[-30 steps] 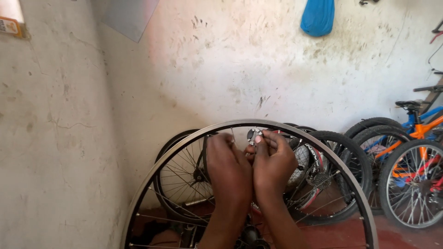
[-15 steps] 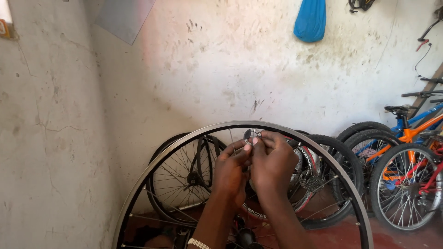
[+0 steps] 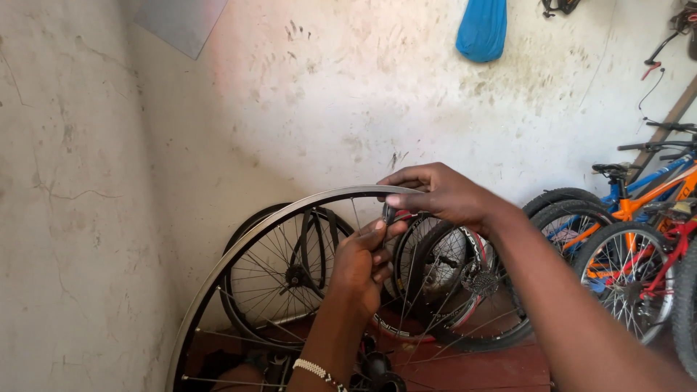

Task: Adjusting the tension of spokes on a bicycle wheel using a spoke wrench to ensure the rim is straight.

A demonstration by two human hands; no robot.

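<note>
The bare wheel rim (image 3: 290, 210) stands upright before the wall (image 3: 327, 94). The left hand (image 3: 361, 265) pinches a small dark tool (image 3: 388, 214) at the rim's top, and the right hand (image 3: 443, 194) grips the rim just beside it (bicycles (image 3: 639, 210) stand at right).

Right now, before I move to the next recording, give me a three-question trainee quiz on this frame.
1. True or false: the right hand rests on top of the silver wheel rim.
2. Which hand wears the beaded bracelet? A) left B) right
3. What colour is the bag hanging on the wall?

Key:
1. True.
2. A, the left hand.
3. Blue.
</note>
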